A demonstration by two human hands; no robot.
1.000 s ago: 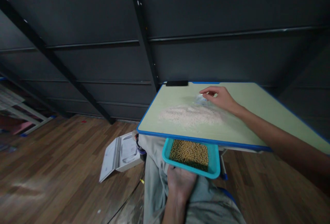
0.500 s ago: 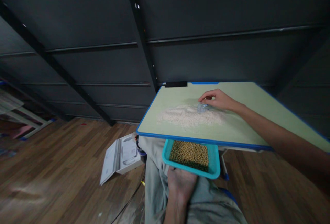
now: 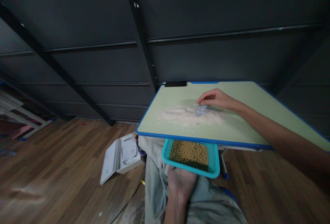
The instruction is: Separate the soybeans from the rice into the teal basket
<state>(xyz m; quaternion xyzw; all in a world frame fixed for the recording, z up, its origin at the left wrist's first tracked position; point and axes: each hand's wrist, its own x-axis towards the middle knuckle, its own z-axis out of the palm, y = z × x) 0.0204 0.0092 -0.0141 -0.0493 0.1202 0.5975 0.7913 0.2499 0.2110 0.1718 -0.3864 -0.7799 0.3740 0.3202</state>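
Observation:
My right hand (image 3: 216, 99) reaches over the table, its fingertips pinching a small clear plastic cup (image 3: 200, 110). The cup is tilted and sits at the far side of a spread of pale, rice-like grains (image 3: 184, 117). Beneath the table's near edge, my left hand (image 3: 181, 181) supports a turquoise plastic tray (image 3: 213, 162) from below, its fingers mostly hidden under it. Round, tan, soybean-like beans (image 3: 189, 153) fill much of the tray. Whether the cup contains grains cannot be made out.
The pale green tabletop (image 3: 257, 114) has a blue rim. A flat black object (image 3: 175, 84) lies at its far left corner, near a dark panelled wall (image 3: 221, 59). An opened white box (image 3: 126, 155) and a black cable (image 3: 129, 200) are on the wooden floor to the left.
The clear cup has tipped and shifted slightly left and down over the grains, my right hand moving a little left with it. My left hand and the tray stay nearly still.

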